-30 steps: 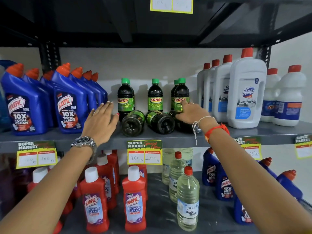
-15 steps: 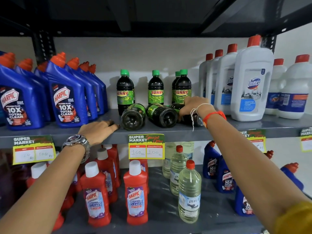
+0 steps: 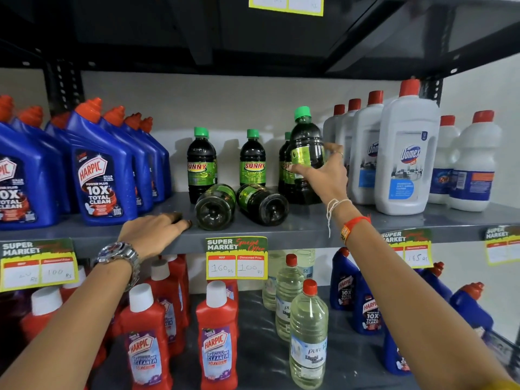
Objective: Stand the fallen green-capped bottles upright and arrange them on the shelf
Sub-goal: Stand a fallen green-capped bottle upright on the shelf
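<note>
head view: right hand (image 3: 323, 175) wrapped around a green-capped bottle (image 3: 305, 153), upright, its base at the shelf (image 3: 309, 220) beside the white domex bottles (image 3: 405, 159). two fallen bottles (image 3: 215, 206) (image 3: 261, 204) lie side by side, bases toward camera, before the standing row. left hand (image 3: 154, 232) flat, fingers loose, resting on the shelf edge, gripping nothing.

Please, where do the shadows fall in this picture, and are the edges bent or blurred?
Head view: the standing green-capped bottles cast soft shadows on the white wall behind; the wide lens bows the shelf edge; the Harpic bottles at the left edge look stretched; the top right corner is smeared.
</note>
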`<state>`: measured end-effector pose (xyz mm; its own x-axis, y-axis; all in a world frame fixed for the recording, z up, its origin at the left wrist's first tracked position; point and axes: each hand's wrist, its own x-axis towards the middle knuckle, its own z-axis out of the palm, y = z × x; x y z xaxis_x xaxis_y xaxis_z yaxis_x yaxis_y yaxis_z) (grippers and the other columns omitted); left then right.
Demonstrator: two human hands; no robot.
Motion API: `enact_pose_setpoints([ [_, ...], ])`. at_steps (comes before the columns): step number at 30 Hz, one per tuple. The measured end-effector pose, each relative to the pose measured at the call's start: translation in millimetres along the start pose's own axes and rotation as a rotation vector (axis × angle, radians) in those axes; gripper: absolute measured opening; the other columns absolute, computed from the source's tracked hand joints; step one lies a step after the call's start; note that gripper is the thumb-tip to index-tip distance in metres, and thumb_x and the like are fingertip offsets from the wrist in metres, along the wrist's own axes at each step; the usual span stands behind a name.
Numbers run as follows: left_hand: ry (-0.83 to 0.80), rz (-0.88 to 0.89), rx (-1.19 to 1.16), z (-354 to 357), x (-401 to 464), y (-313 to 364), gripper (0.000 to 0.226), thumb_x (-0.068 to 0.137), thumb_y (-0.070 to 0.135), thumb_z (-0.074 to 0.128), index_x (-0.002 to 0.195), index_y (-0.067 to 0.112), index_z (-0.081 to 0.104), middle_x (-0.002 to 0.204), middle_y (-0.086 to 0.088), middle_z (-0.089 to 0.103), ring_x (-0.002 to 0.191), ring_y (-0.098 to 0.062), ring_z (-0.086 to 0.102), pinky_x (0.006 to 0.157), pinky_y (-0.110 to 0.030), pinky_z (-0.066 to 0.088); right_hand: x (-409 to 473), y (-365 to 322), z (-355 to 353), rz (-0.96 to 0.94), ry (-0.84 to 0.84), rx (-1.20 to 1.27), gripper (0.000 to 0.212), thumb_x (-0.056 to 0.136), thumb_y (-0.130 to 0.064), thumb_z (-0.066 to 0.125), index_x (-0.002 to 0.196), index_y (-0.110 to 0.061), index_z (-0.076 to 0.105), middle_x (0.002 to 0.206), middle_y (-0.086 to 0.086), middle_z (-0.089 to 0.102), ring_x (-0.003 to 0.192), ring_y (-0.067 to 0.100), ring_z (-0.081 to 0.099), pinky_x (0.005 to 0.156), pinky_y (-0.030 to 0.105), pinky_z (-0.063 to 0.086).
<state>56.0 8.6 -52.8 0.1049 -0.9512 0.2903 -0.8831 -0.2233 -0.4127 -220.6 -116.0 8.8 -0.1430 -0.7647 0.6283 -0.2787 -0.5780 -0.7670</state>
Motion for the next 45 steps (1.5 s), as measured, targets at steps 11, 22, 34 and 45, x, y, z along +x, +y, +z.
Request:
enact_pose_setpoints([
  [11,0.006,-0.012,0.031,1,-1,1,0.059,0.088,0.011,0.044,0.139,0.034,0.025,0.150,0.003,0.028,0.120,-0.023,0.050,0.073,-0.033,0.052,-10,29,6,0.023,-0.084,0.076,0.083,0.065,-0.020,0.082,0.126,-0.007,0.026,0.114,0.007,0.044,0.115,0.024,0.046,0.096,0.028,0.035],
  [22,0.131,-0.114,0.016,3,-7,7,0.051,0.089,0.015,0.037,0.136,0.033,0.030,0.123,-0.001,0.055,0.094,-0.020,0.060,0.063,-0.030,0.052,-9,33,5,0.040,-0.060,-0.325,0.099,0.055,-0.041,0.085,0.129,-0.004,0.030,0.126,0.011,0.053,0.115,0.029,0.056,0.092,0.038,0.045],
  [34,0.179,-0.123,0.018,8,-4,8,0.047,0.090,0.018,0.033,0.135,0.032,0.031,0.125,-0.002,0.055,0.094,-0.021,0.059,0.052,-0.027,0.037,-13,27,9,0.126,-0.054,-0.302,0.115,0.057,-0.054,0.080,0.139,0.001,0.021,0.143,0.020,0.033,0.134,0.035,0.033,0.105,0.046,0.036],
  [45,0.215,-0.125,-0.020,14,0,5,0.045,0.089,0.019,0.035,0.132,0.031,0.034,0.119,-0.002,0.058,0.090,-0.021,0.060,0.054,-0.029,0.040,1,35,-4,0.242,-0.141,0.149,0.067,0.063,-0.019,0.082,0.109,-0.013,0.033,0.121,0.014,0.058,0.108,0.025,0.059,0.101,0.041,0.046],
])
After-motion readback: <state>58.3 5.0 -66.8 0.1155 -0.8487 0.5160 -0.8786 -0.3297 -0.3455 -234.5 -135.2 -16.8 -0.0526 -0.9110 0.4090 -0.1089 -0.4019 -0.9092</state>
